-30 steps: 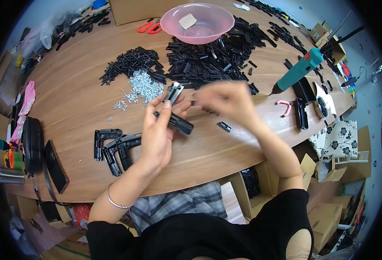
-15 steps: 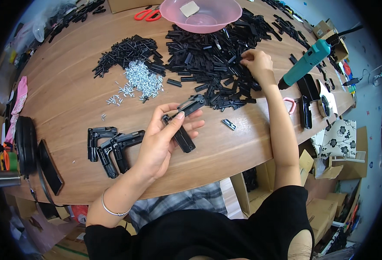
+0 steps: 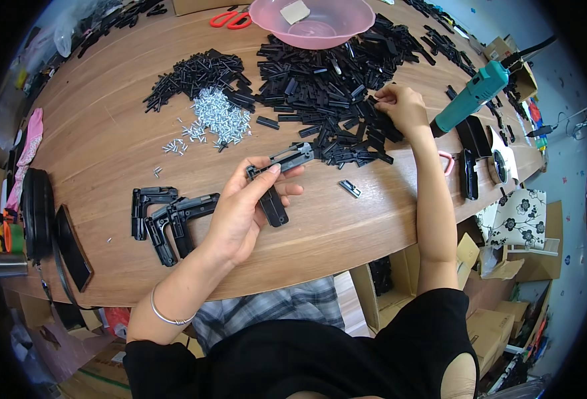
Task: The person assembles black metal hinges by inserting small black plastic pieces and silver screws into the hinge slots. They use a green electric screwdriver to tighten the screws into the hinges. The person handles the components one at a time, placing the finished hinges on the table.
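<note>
An L-shaped black plastic part [image 3: 293, 158] is held in my left hand [image 3: 230, 223], with the thumb across its corner and the fingers beneath. One arm of it points right, the other down toward me. My right hand [image 3: 408, 112] is at the right edge of a big heap of small black plastic pieces [image 3: 313, 96]. Its fingers are bent together; what they hold, if anything, is hidden. Several similar L-shaped parts [image 3: 200, 206] lie left of my left hand. Between my arms lies a small black-and-silver piece [image 3: 350, 189].
Silver screws [image 3: 221, 118] are heaped beside a pile of thin black pieces [image 3: 197, 80]. A pink basin [image 3: 313, 40] and red-handled scissors [image 3: 230, 20] are at the back. A teal electric screwdriver [image 3: 471, 98] stands right of my right hand. At far left lie a phone [image 3: 75, 249] and black case [image 3: 38, 213].
My right hand has moved slightly right and toward me at the heap's edge. The left hand has tilted the L-shaped part a little. The whole view has shifted slightly.
</note>
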{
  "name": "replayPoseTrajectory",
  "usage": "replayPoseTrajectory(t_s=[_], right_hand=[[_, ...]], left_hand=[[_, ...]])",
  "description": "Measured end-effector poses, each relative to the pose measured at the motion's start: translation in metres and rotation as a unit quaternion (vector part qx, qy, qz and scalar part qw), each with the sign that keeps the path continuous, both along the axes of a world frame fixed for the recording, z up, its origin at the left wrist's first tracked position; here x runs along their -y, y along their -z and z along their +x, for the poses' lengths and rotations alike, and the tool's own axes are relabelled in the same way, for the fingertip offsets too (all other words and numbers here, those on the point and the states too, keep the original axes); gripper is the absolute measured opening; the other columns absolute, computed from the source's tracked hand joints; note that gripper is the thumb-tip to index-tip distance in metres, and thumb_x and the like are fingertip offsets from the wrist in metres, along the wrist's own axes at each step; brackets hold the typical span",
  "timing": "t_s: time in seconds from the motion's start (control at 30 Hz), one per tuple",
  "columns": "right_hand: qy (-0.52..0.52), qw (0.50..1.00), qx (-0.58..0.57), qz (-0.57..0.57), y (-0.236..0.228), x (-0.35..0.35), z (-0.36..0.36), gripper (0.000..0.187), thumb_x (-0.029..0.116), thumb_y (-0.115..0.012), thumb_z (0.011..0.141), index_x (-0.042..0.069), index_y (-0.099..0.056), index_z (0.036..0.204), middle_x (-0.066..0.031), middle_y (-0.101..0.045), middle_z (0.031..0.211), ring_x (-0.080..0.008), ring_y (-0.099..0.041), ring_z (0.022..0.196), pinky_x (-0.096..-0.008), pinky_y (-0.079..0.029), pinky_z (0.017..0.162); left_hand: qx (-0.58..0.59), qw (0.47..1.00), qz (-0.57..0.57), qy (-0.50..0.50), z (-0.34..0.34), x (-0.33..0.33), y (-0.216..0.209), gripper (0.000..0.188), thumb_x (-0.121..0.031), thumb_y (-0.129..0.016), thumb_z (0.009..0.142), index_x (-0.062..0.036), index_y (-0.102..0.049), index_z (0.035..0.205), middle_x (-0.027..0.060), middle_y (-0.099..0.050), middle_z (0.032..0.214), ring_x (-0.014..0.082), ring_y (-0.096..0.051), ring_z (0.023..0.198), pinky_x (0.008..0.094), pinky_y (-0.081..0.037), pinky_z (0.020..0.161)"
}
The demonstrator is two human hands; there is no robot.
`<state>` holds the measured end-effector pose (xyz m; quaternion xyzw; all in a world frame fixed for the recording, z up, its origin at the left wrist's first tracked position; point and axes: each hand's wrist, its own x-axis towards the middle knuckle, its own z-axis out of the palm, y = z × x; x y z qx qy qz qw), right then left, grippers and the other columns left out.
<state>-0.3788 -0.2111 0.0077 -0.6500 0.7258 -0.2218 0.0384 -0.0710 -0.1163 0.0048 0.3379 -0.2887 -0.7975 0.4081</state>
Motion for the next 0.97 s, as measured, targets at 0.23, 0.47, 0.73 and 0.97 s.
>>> replayPoseTrajectory(t_s=[0.23, 0.47, 0.73, 0.97], right_hand=[[-0.017, 0.992, 0.107, -0.066, -0.01, -0.01, 0.022, 0.025, 0.006, -0.068, 0.073, 0.008, -0.065, 0.097, -0.007, -0.065, 0.079, -0.0149, -0.062, 0.071, -0.028, -0.05, 0.069], [-0.194, 0.859, 0.469, -0.066, -0.032, -0.054, 0.098, 0.019, 0.001, -0.062, 0.081, -0.003, -0.057, 0.1, -0.0105, -0.065, 0.087, -0.0124, -0.062, 0.079, -0.0248, -0.052, 0.071], [-0.345, 0.876, 0.303, -0.151, -0.03, -0.078, 0.132, 0.01, -0.005, -0.063, 0.075, -0.001, -0.063, 0.085, -0.0128, -0.064, 0.1, -0.0194, -0.058, 0.098, -0.028, -0.048, 0.082], [-0.315, 0.806, 0.501, 0.005, -0.011, -0.086, 0.144, 0.011, -0.002, -0.065, 0.076, 0.004, -0.069, 0.084, -0.0129, -0.053, 0.118, -0.0166, -0.055, 0.1, -0.0266, -0.047, 0.081]], left_hand=[[0.013, 0.999, 0.022, -0.038, -0.004, -0.002, -0.009, 0.027, -0.015, -0.05, 0.092, -0.0021, -0.041, 0.113, 0.0196, -0.057, 0.112, 0.0179, -0.061, 0.089, 0.0222, -0.051, 0.066], [0.05, 0.996, -0.061, -0.046, -0.002, -0.001, 0.01, 0.031, -0.014, -0.057, 0.088, -0.0031, -0.042, 0.113, 0.0089, -0.057, 0.095, 0.0135, -0.058, 0.081, 0.0223, -0.046, 0.07], [0.131, 0.957, -0.244, -0.084, -0.004, -0.002, 0.012, 0.053, -0.018, -0.079, 0.07, -0.003, -0.042, 0.105, 0.0018, -0.048, 0.086, 0.0066, -0.044, 0.077, 0.0202, -0.04, 0.07], [0.123, 0.942, -0.301, -0.085, -0.006, -0.007, 0.011, 0.063, -0.025, -0.083, 0.065, -0.0077, -0.04, 0.107, 0.0045, -0.048, 0.104, 0.0082, -0.048, 0.088, 0.0217, -0.043, 0.072]])
